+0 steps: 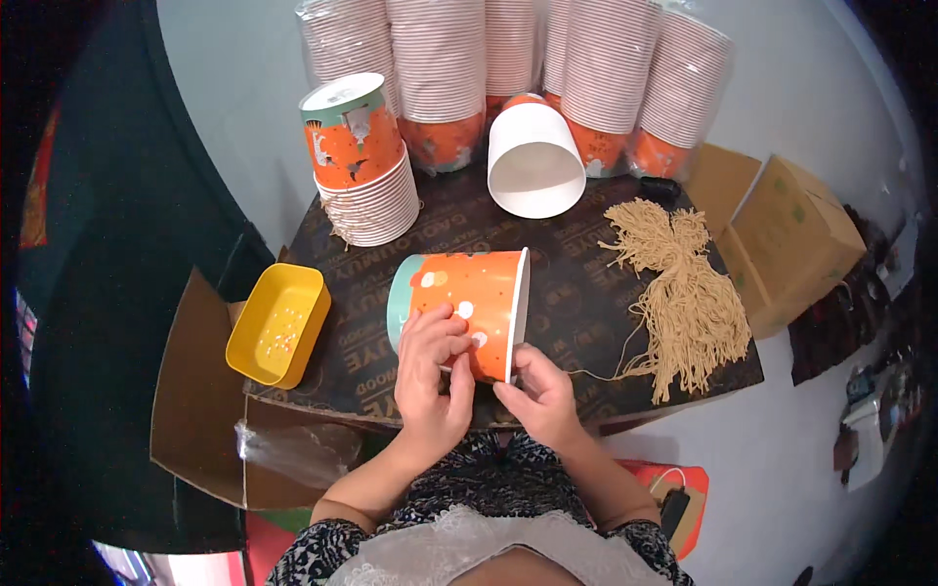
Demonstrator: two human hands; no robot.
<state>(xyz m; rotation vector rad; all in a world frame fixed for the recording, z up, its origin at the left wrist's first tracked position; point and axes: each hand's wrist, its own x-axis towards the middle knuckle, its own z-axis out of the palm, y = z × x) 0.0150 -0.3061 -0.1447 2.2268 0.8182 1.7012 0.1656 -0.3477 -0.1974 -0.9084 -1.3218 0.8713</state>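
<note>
From where I stand, an orange tub [469, 283] lies on its side near the middle of the bench's [586, 293] near edge, rim facing right. The right hand [540, 398] pinches that rim; the left hand [437, 366] lies against the tub's side, fingers bent, and I can't tell whether it grips. A thin strand runs from the right hand to a tan twine bundle [689, 313] by the right edge. At the near left corner sits 1 yellow tray [311, 340] with small bits inside; 1 stack of tubs [366, 200] stands toward the far left corner.
</note>
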